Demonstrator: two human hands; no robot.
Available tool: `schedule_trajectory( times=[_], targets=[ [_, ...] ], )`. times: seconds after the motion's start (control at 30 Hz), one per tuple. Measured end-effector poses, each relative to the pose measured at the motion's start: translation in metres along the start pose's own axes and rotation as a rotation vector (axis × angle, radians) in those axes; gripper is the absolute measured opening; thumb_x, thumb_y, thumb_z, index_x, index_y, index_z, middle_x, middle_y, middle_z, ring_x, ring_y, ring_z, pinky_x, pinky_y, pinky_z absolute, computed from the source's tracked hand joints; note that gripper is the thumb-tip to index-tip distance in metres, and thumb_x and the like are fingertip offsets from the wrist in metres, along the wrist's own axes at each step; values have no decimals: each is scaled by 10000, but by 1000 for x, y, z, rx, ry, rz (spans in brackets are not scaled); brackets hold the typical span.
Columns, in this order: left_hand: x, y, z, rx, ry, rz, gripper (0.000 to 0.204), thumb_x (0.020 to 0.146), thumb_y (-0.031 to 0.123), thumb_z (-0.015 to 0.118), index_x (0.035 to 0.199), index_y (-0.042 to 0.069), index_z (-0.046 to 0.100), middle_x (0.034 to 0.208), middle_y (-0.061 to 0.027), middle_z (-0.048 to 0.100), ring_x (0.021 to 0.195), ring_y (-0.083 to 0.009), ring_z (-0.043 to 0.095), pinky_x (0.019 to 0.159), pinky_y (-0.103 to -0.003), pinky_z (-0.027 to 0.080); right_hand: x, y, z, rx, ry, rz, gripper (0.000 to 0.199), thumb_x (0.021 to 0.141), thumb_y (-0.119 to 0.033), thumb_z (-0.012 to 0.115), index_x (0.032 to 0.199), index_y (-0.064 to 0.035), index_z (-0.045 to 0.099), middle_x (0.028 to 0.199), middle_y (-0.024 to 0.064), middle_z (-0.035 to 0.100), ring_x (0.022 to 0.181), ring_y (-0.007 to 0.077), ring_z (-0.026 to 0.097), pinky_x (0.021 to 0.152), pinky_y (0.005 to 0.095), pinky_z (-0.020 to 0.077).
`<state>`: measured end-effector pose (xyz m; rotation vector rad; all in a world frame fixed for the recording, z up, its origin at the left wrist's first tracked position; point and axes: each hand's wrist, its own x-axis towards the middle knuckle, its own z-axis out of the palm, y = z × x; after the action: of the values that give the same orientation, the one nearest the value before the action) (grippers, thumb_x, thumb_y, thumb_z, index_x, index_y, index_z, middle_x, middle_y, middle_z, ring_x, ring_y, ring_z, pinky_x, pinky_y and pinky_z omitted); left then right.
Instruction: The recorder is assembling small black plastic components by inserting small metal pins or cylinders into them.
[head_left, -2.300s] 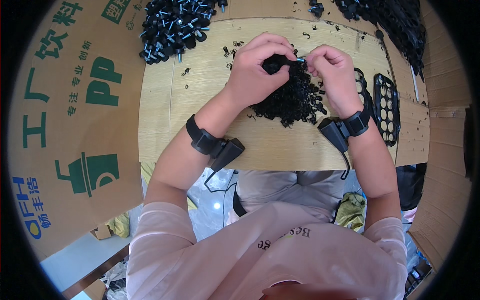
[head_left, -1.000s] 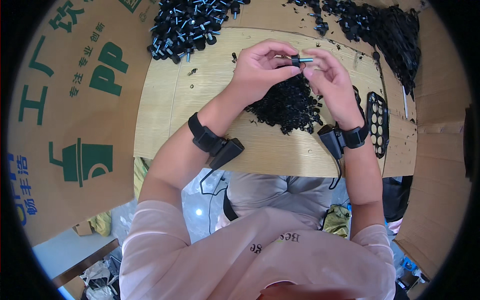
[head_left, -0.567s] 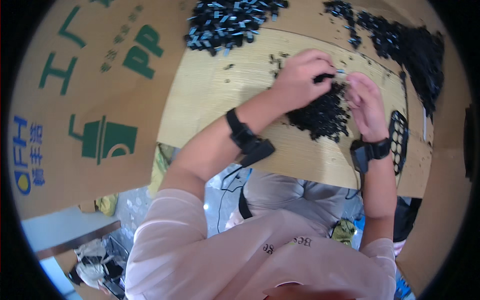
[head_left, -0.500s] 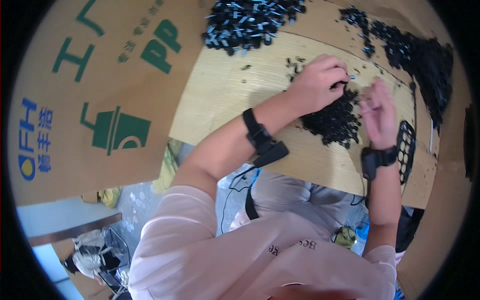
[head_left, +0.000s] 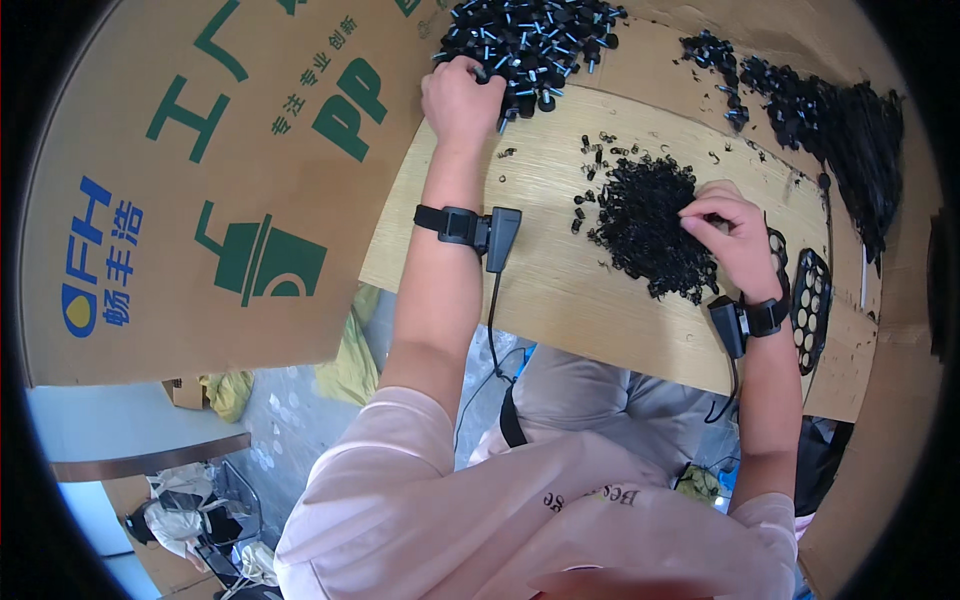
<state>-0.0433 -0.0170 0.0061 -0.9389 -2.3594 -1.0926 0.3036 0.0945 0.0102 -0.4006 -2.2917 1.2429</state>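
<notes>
My left hand (head_left: 462, 105) has its fingers closed at the left edge of a pile of black-headed screws (head_left: 540, 50) with shiny metal shanks. A black screw head (head_left: 480, 75) shows between the thumb and fingers. My right hand (head_left: 738, 235) is by the right side of a heap of small black rings or clips (head_left: 650, 225). Its thumb and fingertips are pinched together; whatever they hold is too small or hidden to make out. Both wrists wear black strapped devices with cables.
A black strip with round holes (head_left: 811, 310) lies right of my right forearm. More black parts (head_left: 790, 105) and long black strands (head_left: 868, 160) lie at the far right. A tall cardboard box (head_left: 200, 200) stands on the left. A person (head_left: 170, 525) sits in the background.
My left hand has moved from above the small-parts heap, beside my right hand, to the screw pile at far left. My right hand has turned inward and shifted slightly down, its fingers now pinched.
</notes>
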Motion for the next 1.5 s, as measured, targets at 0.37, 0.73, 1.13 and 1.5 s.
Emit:
schedule_trajectory(
  times=[0.37,0.73,1.13,1.5],
  targets=[
    [-6,18,-1,357,14,178,254,783,330,677,968,166,737,1058,-106,675,1019,-330,610,908,-454,475,0,-2,-5,-242,131,-234,248,873,-177,672,1100,-82,702,1081,110,677,1000,282,619,925,362,464],
    [-143,179,-49,-558,-497,668,215,741,88,723,948,50,680,972,-95,671,900,-286,633,820,-391,486,-92,-10,-89,101,524,111,239,872,-101,673,1106,-54,680,946,26,648,845,108,588,770,239,470],
    [-263,223,-12,-398,-624,773,493,745,249,730,1123,-35,592,1217,-186,556,1111,-334,527,935,-444,416,-112,33,-68,19,211,403,141,856,-49,669,990,-9,692,876,31,630,713,87,550,658,243,458],
    [-260,236,-10,-325,-645,769,532,724,296,714,1144,-1,578,1172,-155,555,1083,-297,511,954,-450,383,-112,31,-64,124,475,540,136,930,-75,603,1010,17,662,804,60,648,707,99,614,674,238,502]
  ],
)
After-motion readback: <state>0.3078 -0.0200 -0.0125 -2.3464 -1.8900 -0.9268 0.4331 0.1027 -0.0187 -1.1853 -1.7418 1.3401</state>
